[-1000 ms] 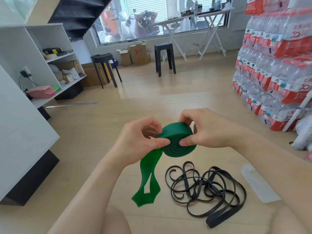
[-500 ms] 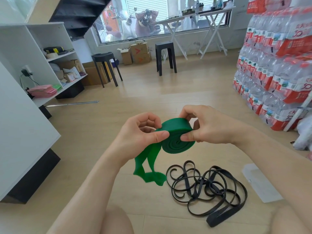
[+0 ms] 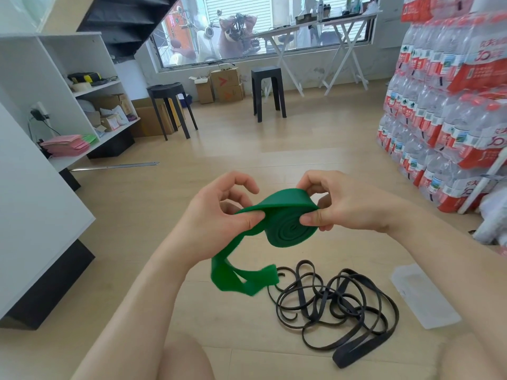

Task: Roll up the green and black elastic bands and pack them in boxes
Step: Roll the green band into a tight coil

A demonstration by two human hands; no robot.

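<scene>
While your left hand (image 3: 219, 215) and right hand (image 3: 340, 207) pinch the green band (image 3: 288, 229) roll, black bands (image 3: 329, 305) lie tangled on the floor (image 3: 247, 160).

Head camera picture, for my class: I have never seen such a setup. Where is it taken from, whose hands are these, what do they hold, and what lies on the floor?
There is no machine: a person wears the camera on the head, so it looks down at their own hands. The right hand grips the rolled coil of the green band; the left hand pinches its loose strip, whose tail hangs below. On the floor lie a tangled black band and a clear plastic container.
</scene>
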